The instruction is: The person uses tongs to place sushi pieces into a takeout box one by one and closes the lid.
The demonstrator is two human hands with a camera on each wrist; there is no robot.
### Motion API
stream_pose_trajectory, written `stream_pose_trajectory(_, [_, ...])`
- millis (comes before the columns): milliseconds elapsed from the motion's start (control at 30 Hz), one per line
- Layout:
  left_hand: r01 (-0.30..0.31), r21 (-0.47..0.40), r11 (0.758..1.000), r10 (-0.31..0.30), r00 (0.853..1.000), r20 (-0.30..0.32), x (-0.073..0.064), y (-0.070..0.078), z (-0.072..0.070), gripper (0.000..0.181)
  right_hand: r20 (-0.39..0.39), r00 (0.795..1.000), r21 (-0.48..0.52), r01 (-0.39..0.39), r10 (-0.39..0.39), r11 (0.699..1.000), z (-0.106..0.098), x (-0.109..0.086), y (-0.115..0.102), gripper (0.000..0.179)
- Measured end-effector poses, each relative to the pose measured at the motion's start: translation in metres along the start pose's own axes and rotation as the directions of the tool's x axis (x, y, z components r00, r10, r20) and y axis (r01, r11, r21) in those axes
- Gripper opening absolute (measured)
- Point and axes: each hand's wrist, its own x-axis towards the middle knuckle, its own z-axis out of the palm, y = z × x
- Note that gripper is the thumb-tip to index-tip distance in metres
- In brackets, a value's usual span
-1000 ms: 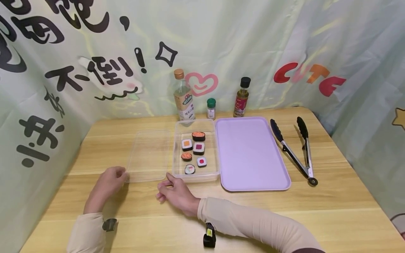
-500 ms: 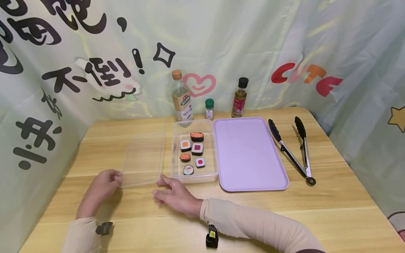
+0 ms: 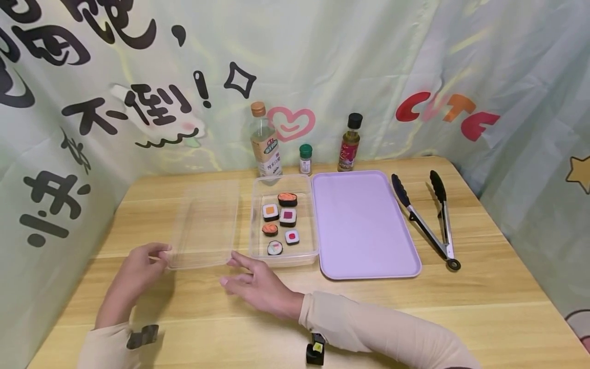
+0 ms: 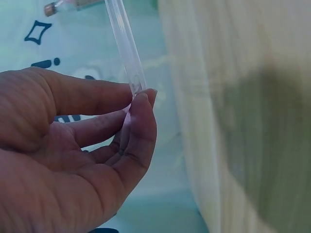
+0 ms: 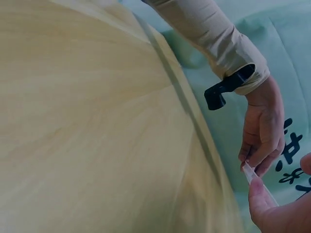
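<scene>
A clear plastic lid (image 3: 205, 225) is held at its near edge by both hands, left of the clear container (image 3: 285, 256). The left hand (image 3: 143, 269) pinches its near left corner between thumb and fingers; the left wrist view shows the lid (image 4: 127, 48) edge-on in that pinch. At the near right corner, the right hand (image 3: 260, 284) grips the lid with its fingertips, the other fingers spread below. Inside the container lie several sushi pieces, among them a square roll (image 3: 288, 217) and an orange-topped piece (image 3: 287, 199).
A purple tray (image 3: 366, 225) stands right of the container, with black-tipped tongs (image 3: 428, 225) lying spread beside it. Behind stand an orange-capped bottle (image 3: 266, 148), a green-capped jar (image 3: 306, 160) and a black-capped bottle (image 3: 349, 148). A printed curtain (image 3: 359, 66) hangs behind the wooden table (image 3: 230, 328).
Both hands have moved left with the lid, away from the container. The lid's near edge has come up off the table. Container, sushi, tray and tongs stay put.
</scene>
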Motion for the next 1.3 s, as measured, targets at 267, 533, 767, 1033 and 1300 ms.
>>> stream_pose_trajectory(267, [-0.049,-0.022,0.999,0.048,0.998,-0.044,-0.008,0.015,-0.003,0.041,-0.041,0.998,-0.002,0.054,-0.054,0.999,-0.011,-0.007,-0.018,0.063])
stream_pose_trajectory(533, [-0.087,-0.028,0.996,0.085,0.995,-0.054,-0.006,0.043,0.001,0.041,-0.155,0.987,0.069,0.06,-0.049,0.996,-0.034,-0.002,-0.034,0.06])
stream_pose_trajectory(767, [-0.102,-0.064,0.993,0.1,0.994,-0.035,0.0,0.068,0.01,0.041,-0.276,0.958,0.154,0.128,-0.082,0.98,-0.058,0.006,-0.044,0.051])
stream_pose_trajectory(1033, [-0.181,-0.099,0.978,0.181,0.983,-0.014,0.009,0.091,0.028,0.038,-0.425,0.898,0.214,0.222,-0.114,0.951,-0.091,0.016,-0.053,0.046])
stream_pose_trajectory(1300, [-0.23,-0.139,0.963,0.231,0.973,-0.003,0.012,0.115,0.041,0.038,-0.573,0.816,0.238,0.251,-0.073,0.938,-0.123,0.027,-0.059,0.037])
